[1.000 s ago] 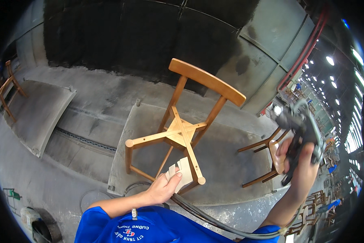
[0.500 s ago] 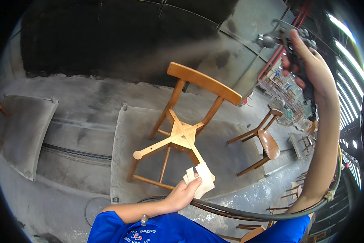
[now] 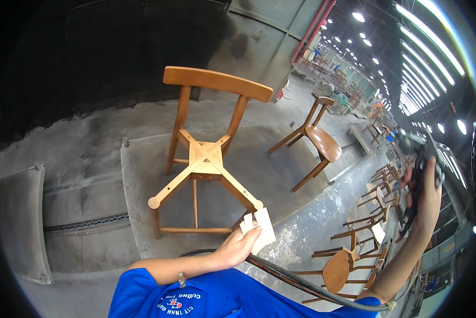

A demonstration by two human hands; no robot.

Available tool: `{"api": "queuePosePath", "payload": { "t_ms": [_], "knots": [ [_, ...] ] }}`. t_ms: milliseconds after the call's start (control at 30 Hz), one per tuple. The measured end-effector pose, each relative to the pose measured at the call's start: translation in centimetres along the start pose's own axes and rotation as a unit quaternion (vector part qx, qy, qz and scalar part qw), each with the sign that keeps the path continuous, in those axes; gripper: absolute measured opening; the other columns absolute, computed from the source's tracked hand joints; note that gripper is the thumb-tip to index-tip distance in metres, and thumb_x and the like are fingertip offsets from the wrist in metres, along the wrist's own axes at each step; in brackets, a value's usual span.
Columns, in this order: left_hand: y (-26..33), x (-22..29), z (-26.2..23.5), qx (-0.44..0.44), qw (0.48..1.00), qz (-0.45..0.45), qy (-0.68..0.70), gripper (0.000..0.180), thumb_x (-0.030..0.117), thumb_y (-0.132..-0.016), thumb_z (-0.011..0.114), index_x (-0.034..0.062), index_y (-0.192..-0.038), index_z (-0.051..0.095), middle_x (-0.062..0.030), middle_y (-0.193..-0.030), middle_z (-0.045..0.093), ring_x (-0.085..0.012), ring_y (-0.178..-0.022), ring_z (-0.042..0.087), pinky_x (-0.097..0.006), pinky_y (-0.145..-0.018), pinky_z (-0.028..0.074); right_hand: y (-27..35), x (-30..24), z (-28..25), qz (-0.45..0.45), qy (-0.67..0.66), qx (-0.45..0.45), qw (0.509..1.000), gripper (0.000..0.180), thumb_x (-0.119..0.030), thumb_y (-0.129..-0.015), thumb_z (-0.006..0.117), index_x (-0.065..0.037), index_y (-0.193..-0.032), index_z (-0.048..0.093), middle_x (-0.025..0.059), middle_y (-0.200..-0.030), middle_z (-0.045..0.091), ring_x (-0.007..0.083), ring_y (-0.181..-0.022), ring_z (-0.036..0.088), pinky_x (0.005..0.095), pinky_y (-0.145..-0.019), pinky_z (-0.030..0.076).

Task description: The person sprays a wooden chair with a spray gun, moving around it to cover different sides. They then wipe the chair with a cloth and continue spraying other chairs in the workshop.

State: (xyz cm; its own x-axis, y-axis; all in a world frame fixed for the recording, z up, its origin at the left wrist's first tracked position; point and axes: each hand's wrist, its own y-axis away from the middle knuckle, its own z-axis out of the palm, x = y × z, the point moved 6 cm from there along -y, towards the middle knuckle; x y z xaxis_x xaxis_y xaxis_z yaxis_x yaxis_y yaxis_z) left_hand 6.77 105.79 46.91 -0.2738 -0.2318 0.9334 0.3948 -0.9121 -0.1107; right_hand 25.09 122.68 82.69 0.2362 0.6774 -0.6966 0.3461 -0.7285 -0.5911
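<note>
Left hand (image 3: 238, 245) low in the middle, fingers closed on a few pale folded sheets (image 3: 259, 229), probably sandpaper, fanned out above the knuckles. The sheets sit just beside the near right leg of the seatless chair frame (image 3: 206, 159), close to the round end of its crossed brace, though contact with the wood can't be made out from here.

That frame stands upright on the grey turntable slab (image 3: 142, 212), near the slab's front edge, its curved top rail toward the dark stained booth wall (image 3: 89, 69). No seat panel on it (just the X of bare rails with a lighter square block at the crossing).

Over to the right, the right hand (image 3: 426, 191) is raised high, wrapped tight around the grip of a dark spray gun (image 3: 415, 169), nozzle end pointing up and left. A thick black hose (image 3: 301, 281) runs from under the left hand along the lower edge of the view and toward the right elbow.

So the two hands are well apart, one clamped on paper, one clamped on the gun.

Beyond the slab's right edge a second chair (image 3: 315, 140), this one with a rounded seat, stands on the concrete floor (image 3: 312, 222). Further right and nearer, more finished chairs (image 3: 349, 259) crowd the floor beneath the raised arm. Blue sleeves (image 3: 206, 297) fill the bottom, and rows of ceiling lights (image 3: 418, 47) run across the top right.
</note>
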Motion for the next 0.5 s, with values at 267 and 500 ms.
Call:
{"api": "queuePosePath", "payload": {
  "t_ms": [267, 500],
  "knots": [
    [1.7, -0.7, -2.1, 0.027, 0.997, -0.014, -0.068, 0.034, 0.027, -0.108, 0.039, -0.0005, -0.106, 0.059, -0.0085, -0.092, 0.063, -0.0189, -0.089, 0.060, -0.035, -0.082, 0.047, 14.5, 6.4, 3.1, -0.009, -0.166, -0.044, 0.985, 0.070, -0.066, -0.093, 0.054, 0.003, -0.099, 0.053, 0.0100, -0.068, 0.057, 0.0132, -0.048, 0.047, 0.0334, -0.058, 0.048],
    [6.6, -0.1, -8.1, 0.147, 0.985, -0.019, -0.093, 0.034, 0.028, -0.108, 0.041, -0.0003, -0.106, 0.060, -0.0083, -0.092, 0.064, -0.0183, -0.090, 0.061, -0.034, -0.083, 0.048, 18.5, 5.6, 10.6, 0.020, -0.262, -0.134, 0.956, 0.084, -0.076, -0.084, 0.055, 0.008, -0.091, 0.055, 0.0097, -0.066, 0.054, 0.0150, -0.046, 0.046, 0.0346, -0.058, 0.047]
  ]
}}
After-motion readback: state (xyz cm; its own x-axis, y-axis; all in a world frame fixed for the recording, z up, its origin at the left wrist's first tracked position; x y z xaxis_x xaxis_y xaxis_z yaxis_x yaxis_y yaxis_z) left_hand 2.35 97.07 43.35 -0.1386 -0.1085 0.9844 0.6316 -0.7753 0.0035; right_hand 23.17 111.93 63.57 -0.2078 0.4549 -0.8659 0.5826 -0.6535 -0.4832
